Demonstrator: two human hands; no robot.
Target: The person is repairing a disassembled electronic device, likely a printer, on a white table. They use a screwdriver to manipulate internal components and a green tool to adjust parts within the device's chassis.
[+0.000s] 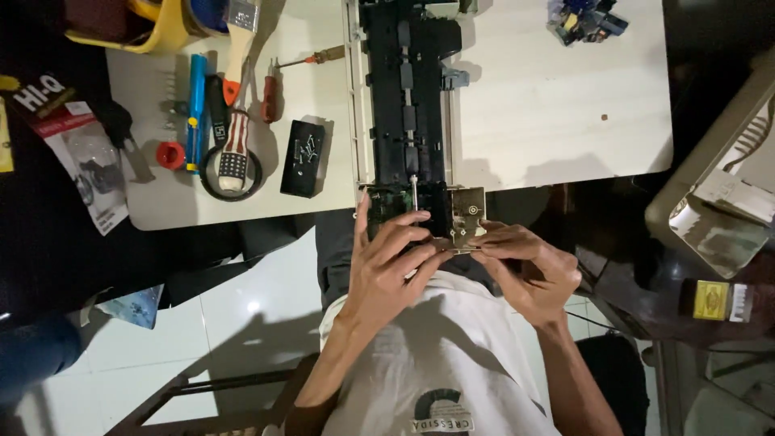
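A long black machine assembly (408, 105) with a white frame lies lengthwise on the white table (557, 121), its near end hanging over the table edge toward me. My left hand (387, 262) grips that near end, fingers wrapped over the black part and a green circuit board. My right hand (529, 262) holds the metal bracket plate (468, 214) at the assembly's near right corner, fingertips pinching its lower edge. A thin metal rod (413, 194) stands up between the two hands.
Left on the table lie a blue tool (196, 109), screwdrivers (270, 93), a tape ring (232, 169), a red cap (170, 155), a black tray of screws (303, 157) and a paintbrush (240, 40). Small blue parts (583, 20) sit far right. A beige bin (718, 202) stands at right.
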